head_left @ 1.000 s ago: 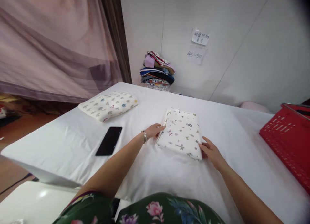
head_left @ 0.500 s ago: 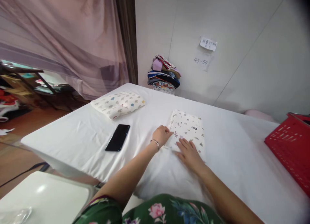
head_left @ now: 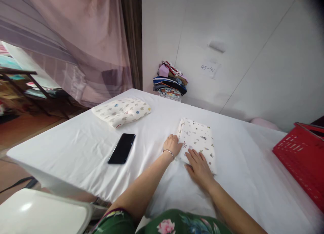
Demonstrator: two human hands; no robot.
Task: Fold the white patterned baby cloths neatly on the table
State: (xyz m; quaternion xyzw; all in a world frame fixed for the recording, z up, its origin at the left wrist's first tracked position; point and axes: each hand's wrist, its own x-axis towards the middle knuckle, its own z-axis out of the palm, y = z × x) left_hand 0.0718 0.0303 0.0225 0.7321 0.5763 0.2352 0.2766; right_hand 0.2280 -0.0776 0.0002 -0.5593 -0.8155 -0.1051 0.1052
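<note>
A folded white cloth with small printed figures (head_left: pixel 198 139) lies on the white-covered table (head_left: pixel 76 149). My left hand (head_left: pixel 172 145) grips the cloth's near left edge, fingers curled round it. My right hand (head_left: pixel 198 164) lies flat on the near end of the cloth, fingers stretched out and pressing down. A bracelet sits on my left wrist.
A black phone (head_left: pixel 122 148) lies left of my hands. A small patterned pillow (head_left: pixel 121 110) sits further back left. A pile of folded clothes (head_left: pixel 170 80) stands against the wall. A red basket (head_left: pixel 302 159) is at the right edge. A white chair (head_left: pixel 43 212) is near left.
My right hand moved from the cloth's near right corner onto its top surface and now lies flat there. My left hand closed on the left edge. The view shifted slightly.
</note>
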